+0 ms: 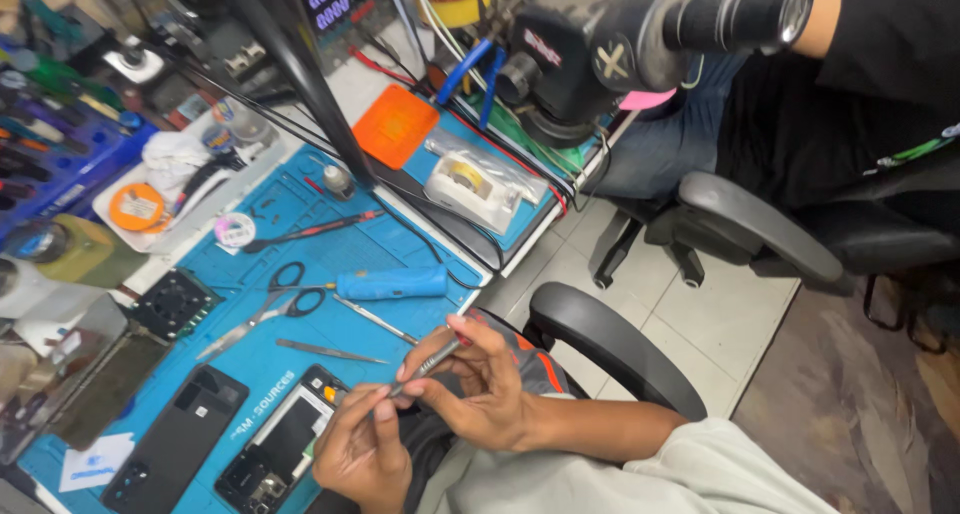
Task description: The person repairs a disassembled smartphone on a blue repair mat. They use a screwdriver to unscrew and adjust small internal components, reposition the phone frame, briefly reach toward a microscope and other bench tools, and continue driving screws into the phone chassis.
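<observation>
1. My left hand (365, 452) is nearest, its fingers pinched on the tip end of the driver (425, 366).
2. My right hand (480, 379) has its fingers closed round the driver's handle end; the long axis runs from lower left up to the right, between both hands.
3. The opened phone (280, 444) lies on the bench (300, 364) just left of the tip, left hand closer.
4. Beyond: tweezers (330, 351), scissors (270, 304), blue tool (392, 283).
5. Farthest: microscope (620, 44).

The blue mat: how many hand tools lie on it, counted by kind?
Scissors: 1
Tweezers: 1
Blue-handled tool: 1
Red and black tool: 1
Total: 4, all lying on the blue mat, none in a hand.
</observation>
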Demonstrator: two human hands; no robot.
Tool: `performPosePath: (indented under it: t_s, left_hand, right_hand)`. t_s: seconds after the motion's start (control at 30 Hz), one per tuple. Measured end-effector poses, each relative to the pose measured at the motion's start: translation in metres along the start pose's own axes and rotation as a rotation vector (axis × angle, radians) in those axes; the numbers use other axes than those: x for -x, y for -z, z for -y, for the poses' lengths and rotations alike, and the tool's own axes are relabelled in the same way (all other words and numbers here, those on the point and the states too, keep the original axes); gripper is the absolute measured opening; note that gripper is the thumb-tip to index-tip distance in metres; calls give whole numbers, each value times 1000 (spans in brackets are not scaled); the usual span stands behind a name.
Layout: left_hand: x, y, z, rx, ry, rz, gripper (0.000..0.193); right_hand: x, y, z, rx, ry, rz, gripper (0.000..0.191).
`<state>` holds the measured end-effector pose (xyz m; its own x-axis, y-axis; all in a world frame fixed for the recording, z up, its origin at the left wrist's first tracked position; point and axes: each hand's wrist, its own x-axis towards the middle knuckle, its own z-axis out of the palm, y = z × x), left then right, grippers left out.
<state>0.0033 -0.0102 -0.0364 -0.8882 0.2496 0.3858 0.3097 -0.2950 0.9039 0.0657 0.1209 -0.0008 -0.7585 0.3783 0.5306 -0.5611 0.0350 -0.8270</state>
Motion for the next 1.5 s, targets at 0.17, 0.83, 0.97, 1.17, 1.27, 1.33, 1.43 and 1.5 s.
performPosePath:
  t_s: [0.17,0.83,0.97,1.17,1.27,1.33,1.43,1.5]
  left_hand:
    - [10,-9,-1,-92,-43,53,27]
    - [21,141,18,-644,-141,-399,56]
    - [18,162,24,-656,-125,-468,57]
    - [3,158,24,-681,-135,-504,56]
    - [0,157,21,-719,-101,-489,57]
    - [-4,161,19,-695,-101,-418,58]
    - [-5,169,18,-667,-116,-348,57]
    - [1,171,19,-702,-96,-425,55]
  right_hand:
    - [2,15,9,32,33,-40,90]
    - [-64,308,24,1,58,-754,38]
    - [-73,331,23,12,46,-764,42]
    - [-86,340,35,27,75,-773,36]
    - [-93,338,44,35,37,-780,21]
    - [-98,336,47,117,-3,-762,15]
    - [-110,339,44,277,-72,-792,14]
    - [-121,345,38,398,-41,-819,19]
